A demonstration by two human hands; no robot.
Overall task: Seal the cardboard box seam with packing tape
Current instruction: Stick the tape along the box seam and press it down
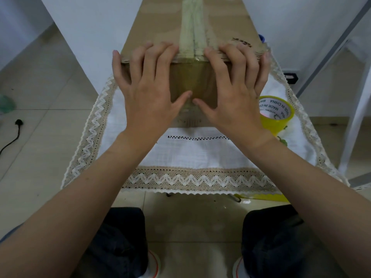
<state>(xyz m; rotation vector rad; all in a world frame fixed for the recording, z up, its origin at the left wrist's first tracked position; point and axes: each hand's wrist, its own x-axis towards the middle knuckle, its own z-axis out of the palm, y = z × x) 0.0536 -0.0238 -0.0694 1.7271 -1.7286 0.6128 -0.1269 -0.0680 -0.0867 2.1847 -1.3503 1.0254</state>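
- Left hand (148, 85): spread wide and laid flat against the near face of the long brown cardboard box (160, 23). The fingertips bend over the top edge and the thumb points in toward 3 o'clock. It's pressing, not gripping anything.
- Right hand (236, 85): mirror image, palm on the same face, fingers hooked over the top edge, thumb aimed at 9 o'clock. The two thumb tips nearly meet, though I can't tell if they touch.
- Between the hands, a pale glossy strip of packing tape (193, 27) runs along the box's top seam toward 12 o'clock. It folds over the edge and down the near face under the thumbs.
- The box sits on a white cloth with beige zigzag lace trim (200, 151).
- A yellow roll of tape (276, 115) lies on the cloth at about 4 o'clock from the right hand, just beside the wrist.
- A black cable (12, 137) lies on the tiled floor, way out at 9 o'clock.
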